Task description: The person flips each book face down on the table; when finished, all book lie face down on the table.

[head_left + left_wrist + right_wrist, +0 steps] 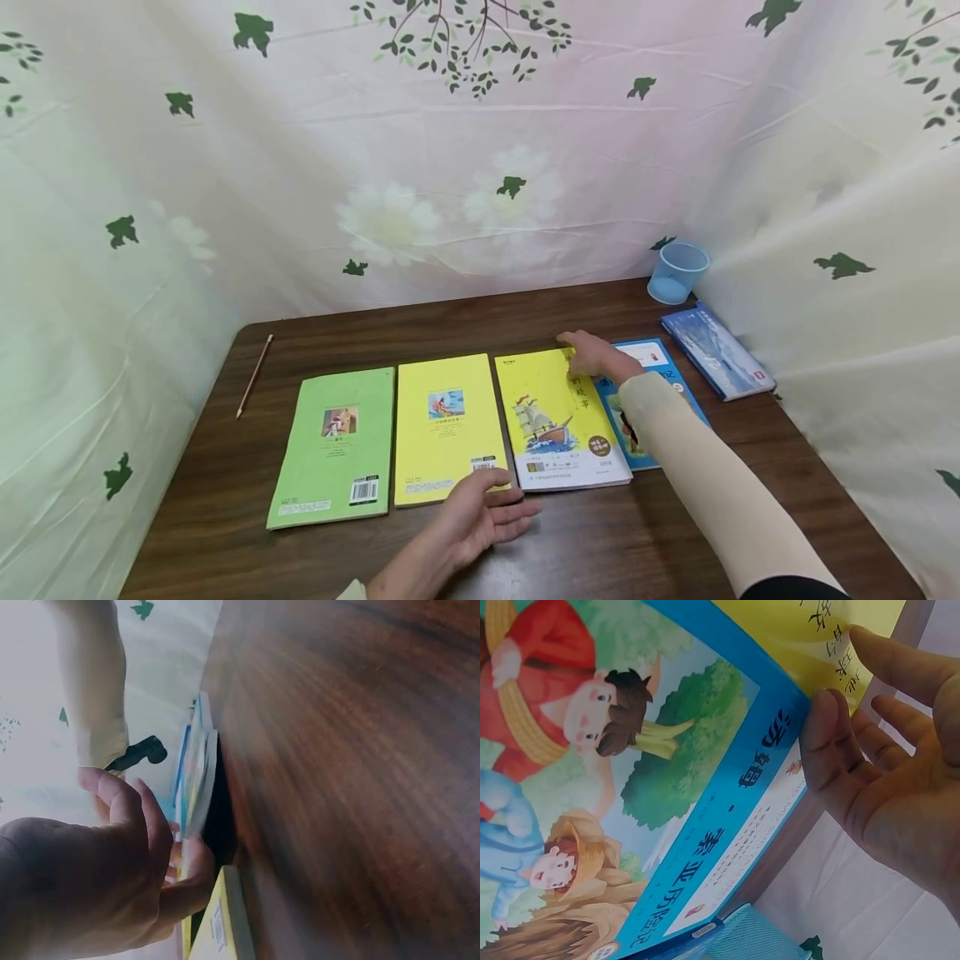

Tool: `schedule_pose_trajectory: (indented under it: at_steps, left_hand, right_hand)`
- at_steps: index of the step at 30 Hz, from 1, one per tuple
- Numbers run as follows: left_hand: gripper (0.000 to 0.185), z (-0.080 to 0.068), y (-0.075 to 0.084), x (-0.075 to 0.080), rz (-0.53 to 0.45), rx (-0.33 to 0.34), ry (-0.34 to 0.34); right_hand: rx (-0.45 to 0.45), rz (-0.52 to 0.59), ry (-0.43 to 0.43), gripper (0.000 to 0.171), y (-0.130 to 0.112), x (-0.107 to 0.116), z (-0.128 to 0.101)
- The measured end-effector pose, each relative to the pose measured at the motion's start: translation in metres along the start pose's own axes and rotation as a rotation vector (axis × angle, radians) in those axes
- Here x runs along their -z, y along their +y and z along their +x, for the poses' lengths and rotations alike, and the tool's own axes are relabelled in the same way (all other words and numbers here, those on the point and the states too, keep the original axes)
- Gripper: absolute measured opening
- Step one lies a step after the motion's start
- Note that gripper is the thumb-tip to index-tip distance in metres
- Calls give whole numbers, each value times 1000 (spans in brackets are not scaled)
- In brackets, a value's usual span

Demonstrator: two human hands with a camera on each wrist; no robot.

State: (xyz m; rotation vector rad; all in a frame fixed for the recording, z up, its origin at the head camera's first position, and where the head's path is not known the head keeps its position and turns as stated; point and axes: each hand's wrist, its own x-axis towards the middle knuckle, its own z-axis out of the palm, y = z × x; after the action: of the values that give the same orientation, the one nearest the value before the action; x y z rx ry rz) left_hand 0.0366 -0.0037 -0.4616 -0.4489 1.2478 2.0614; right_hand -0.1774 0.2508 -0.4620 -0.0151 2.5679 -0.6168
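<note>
Yellow ship-cover book (543,425), partly beneath spread right hand (594,356), near loosely spread left hand (474,521): apparently being aligned, next move likely needs gentle squaring.

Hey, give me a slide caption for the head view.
Right hand at the top of the ship-covered yellow book, left hand by the lower corner of the other yellow book.

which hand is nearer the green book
Left: the left hand is right of the green book; the right hand is farther right, at the far end of the ship book.
</note>
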Motion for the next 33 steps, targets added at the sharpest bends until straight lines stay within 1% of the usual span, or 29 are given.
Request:
schedule_pose_trajectory:
  at_steps: [3, 6, 10, 13, 16, 18, 22, 24, 26, 29, 31, 33]
  left_hand:
    - [66, 3, 5, -1, 51, -1, -11]
    - [64, 10, 12, -5, 134, -20, -15]
    - [63, 22, 18, -12, 279, -55, -7]
    - [65, 31, 19, -18, 395, -100, 9]
    - [59, 41, 19, -23, 468, -155, 40]
    - [52, 46, 19, -25, 475, -182, 59]
    - [43, 57, 21, -24, 435, -205, 77]
    - [41, 61, 22, -22, 431, -220, 81]
    - [40, 65, 22, -21, 442, -243, 89]
    - [39, 69, 22, -20, 466, -285, 98]
    - [39, 71, 22, -21, 481, -314, 98]
    - [41, 73, 23, -22, 496, -345, 94]
  right_hand:
    - [-14, 9, 4, 72, 0, 0, 0]
    - [-28, 12, 6, 71, -1, 2, 2]
    - [-30, 16, 6, 72, 0, 4, 5]
    - [-29, 18, 7, 72, 1, 5, 7]
    - [-27, 13, 8, 72, 0, 8, 8]
    - [-31, 7, 2, 73, -2, 10, 9]
    - [-35, -38, -6, 75, -17, 13, 10]
    - [0, -78, 0, 72, -31, 14, 9]
    - [55, -105, 1, 69, -46, 14, 7]
    - [143, -111, -39, 64, -71, 12, 6]
    - [164, -96, -75, 65, -86, 10, 5]
    - [168, -101, -90, 67, -98, 8, 5]
